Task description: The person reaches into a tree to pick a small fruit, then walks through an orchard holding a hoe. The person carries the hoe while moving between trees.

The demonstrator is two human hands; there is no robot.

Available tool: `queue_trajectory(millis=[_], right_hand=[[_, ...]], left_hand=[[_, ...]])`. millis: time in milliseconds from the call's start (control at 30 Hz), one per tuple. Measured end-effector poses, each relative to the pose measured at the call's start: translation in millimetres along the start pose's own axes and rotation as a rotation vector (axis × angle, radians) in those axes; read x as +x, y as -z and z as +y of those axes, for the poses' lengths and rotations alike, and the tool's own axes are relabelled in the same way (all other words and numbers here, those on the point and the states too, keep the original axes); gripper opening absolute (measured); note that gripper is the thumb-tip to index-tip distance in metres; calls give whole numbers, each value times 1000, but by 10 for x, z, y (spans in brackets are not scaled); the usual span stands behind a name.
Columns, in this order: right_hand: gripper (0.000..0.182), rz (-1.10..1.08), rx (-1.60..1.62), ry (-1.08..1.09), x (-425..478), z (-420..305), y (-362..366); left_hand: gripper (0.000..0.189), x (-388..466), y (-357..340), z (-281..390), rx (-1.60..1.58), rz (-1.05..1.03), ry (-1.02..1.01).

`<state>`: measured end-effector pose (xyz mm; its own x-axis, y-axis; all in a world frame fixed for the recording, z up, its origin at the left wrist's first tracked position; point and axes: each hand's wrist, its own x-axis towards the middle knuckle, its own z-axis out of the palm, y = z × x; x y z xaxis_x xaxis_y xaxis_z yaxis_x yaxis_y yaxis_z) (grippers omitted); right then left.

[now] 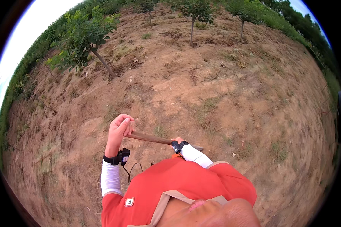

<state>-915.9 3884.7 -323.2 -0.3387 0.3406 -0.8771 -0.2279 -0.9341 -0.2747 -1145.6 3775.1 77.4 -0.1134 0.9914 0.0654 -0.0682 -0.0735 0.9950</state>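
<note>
A long wooden handle (150,138) slants across the front of my red shirt. My left hand (120,126) is raised at its left end, with curled fingers touching or just above the wood; whether they grip it is unclear. Farther right, my right hand (178,140) is closed around the handle, partly hidden by the black device (176,147) strapped to that wrist. A greyish end (198,148) shows beyond the right wrist; what it belongs to cannot be made out. Another black strapped device (125,156) with a cable is on my left wrist.
Sloping bare brown soil (170,93) with grass tufts (209,110) lies around me. A leaning young tree (102,62) stands ahead to the left, and more small trees, one with a thin trunk (191,32), stand farther ahead. Dense green plants (22,73) border the left side.
</note>
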Motion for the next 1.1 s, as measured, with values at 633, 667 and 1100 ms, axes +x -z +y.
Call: queue_trajectory(millis=[633,667,1100], right_hand=[[22,-67,143,726,1462,-3579,88],[17,-101,329,661,1637,-3742,247],[19,135,557,600,1926,-4923,543]], left_hand=[[19,2993,-171,-517,-56,-177,-21],[19,3268,-261,-611,-60,-229,12],[24,6264,-1447,-1259,201,-919,288]])
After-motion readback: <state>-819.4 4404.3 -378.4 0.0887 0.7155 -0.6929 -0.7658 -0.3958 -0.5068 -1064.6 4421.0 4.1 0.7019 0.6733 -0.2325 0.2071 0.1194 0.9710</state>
